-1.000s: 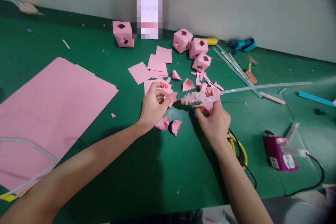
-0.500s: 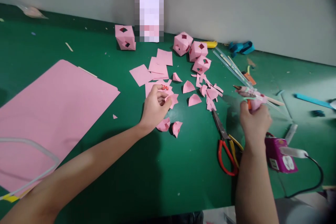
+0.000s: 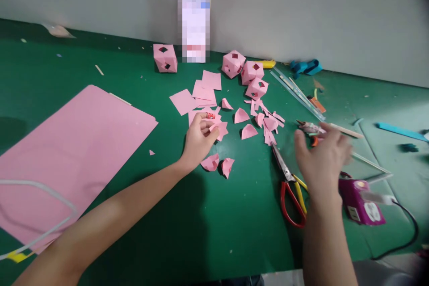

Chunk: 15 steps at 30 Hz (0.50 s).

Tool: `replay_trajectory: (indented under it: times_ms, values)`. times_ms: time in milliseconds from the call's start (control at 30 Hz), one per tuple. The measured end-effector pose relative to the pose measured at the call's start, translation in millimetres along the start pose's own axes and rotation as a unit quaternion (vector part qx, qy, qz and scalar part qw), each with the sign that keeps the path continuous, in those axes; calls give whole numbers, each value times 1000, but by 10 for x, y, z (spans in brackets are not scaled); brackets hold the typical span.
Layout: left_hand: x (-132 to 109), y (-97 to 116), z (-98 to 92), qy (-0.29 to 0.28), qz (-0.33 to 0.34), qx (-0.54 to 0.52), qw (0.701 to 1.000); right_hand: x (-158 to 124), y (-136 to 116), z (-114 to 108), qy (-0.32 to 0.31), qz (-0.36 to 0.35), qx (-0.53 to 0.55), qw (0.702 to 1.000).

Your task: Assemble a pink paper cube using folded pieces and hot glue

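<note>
My left hand (image 3: pixel 198 136) pinches a small pink paper piece with pointed edges (image 3: pixel 220 131). A red patterned band circles one of its fingers. To the right, my right hand (image 3: pixel 323 156) has its fingers apart, with nothing seen in it. Just beyond it lies a glue gun (image 3: pixel 310 127), its body partly hidden by the hand. Curved pink paper pieces (image 3: pixel 249 132) lie between the hands, and two folded paper pieces (image 3: pixel 210 162) sit nearer me. Red-handled scissors (image 3: pixel 284 172) rest left of my right hand, beside something yellow-handled.
A large pink sheet (image 3: pixel 83 143) covers the left side. Square pink papers (image 3: pixel 182 102), paper scraps (image 3: pixel 270 136) and several pink paper polyhedra (image 3: pixel 233 64) lie further back. A phone (image 3: pixel 194 27) leans on the wall. A purple box (image 3: pixel 362 201) with a black cord stands at right.
My right hand has let go of the glue gun, which now lies on the table, and has opened and drawn back. My left hand still holds the pointed paper piece. The view has tilted slightly.
</note>
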<state>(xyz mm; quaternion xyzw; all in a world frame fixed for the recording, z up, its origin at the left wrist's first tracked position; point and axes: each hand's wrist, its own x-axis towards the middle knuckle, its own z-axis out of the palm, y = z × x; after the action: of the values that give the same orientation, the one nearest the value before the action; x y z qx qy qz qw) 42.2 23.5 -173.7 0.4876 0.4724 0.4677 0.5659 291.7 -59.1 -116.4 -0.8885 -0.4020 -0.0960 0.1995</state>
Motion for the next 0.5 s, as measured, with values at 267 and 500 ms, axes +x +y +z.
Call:
replay_trajectory:
  times_ms: [267, 500]
  values:
    - [2, 38, -5, -11, -3, -42, 999, -469, -774, 376, -372, -100, 437, 813]
    - [8, 44, 6, -5, -19, -51, 999, -437, -859, 505, -424, 10, 542, 726]
